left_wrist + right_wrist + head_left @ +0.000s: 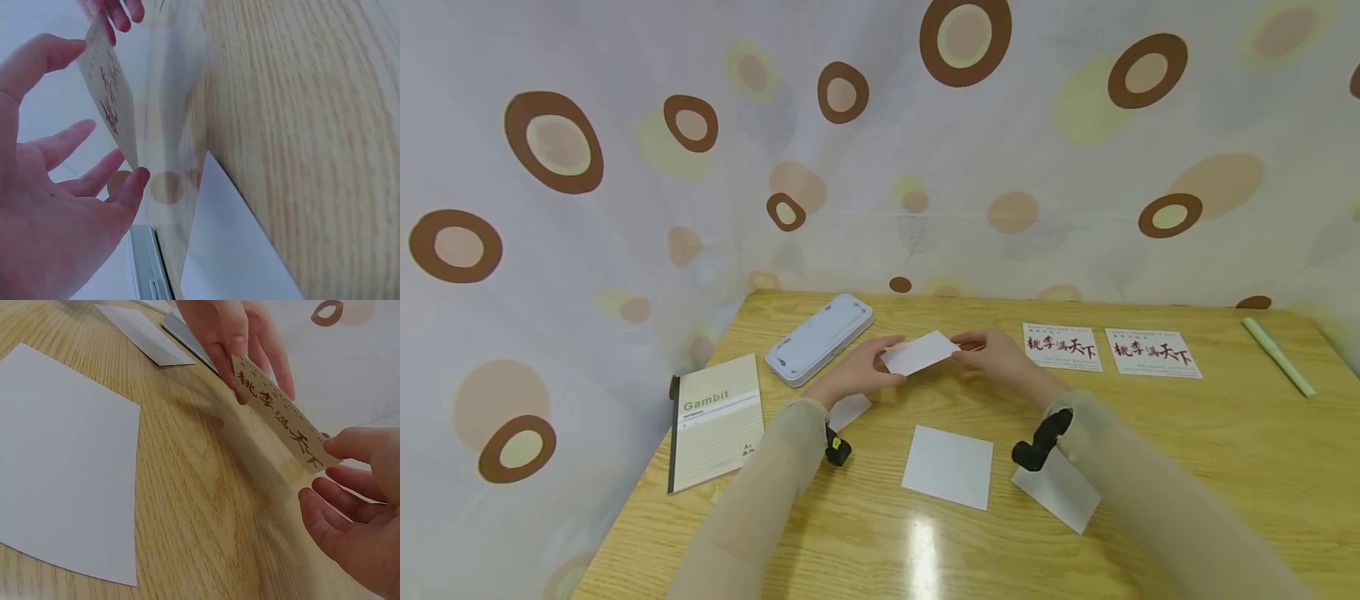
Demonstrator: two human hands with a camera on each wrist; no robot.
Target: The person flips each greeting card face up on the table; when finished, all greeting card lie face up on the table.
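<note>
Both hands hold a card (919,353) up over the table by its two ends. Its blank white face is turned up in the head view, while the wrist views show dark red characters on the underside. My left hand (859,368) grips the left end between thumb and fingers. At the opposite end, the right hand (994,360) pinches a corner, thumb and fingers on the card (281,422). Beneath the left wrist lies a white card (850,410). Another white card (947,467) rests in front of the hands, and a third (1060,490) is partly covered by the right forearm.
Two cards with red characters, a left one (1062,347) and a right one (1153,352), lie side by side at the back right. A green stick-shaped item (1277,357) is farther right. Back left are a white case (820,337) and a notebook (717,425). A patterned curtain (880,150) hangs behind.
</note>
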